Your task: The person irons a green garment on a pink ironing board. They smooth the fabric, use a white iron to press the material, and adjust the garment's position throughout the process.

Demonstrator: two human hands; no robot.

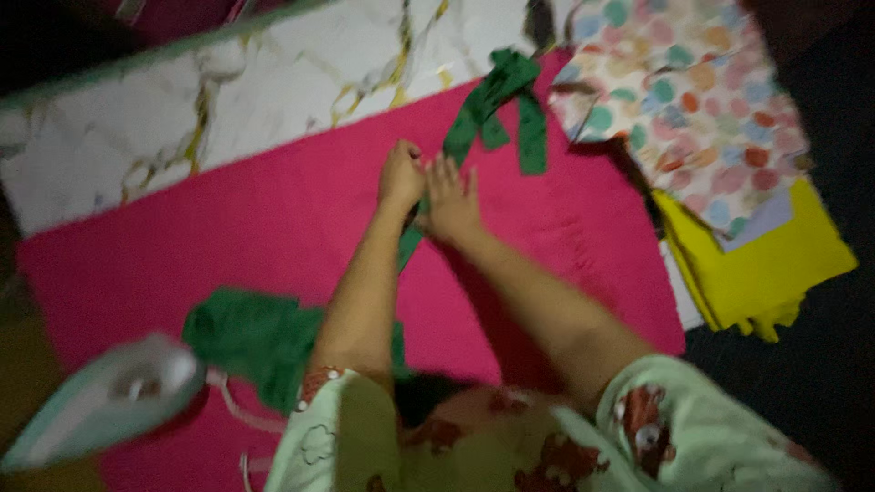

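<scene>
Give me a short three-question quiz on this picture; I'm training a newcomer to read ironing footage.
1. True or false: both hands, left hand and right hand, rest on the green strip.
2. Which colour is the mat under the strip? A) blue B) pink C) white
3. Where does the iron lie in the picture, seen from the hands?

Key
1. True: they press on it side by side.
2. B, pink.
3. Bottom left corner, beside the bunched green cloth, apart from both hands. The yellow cloth and dotted cloth lie on the right.
</scene>
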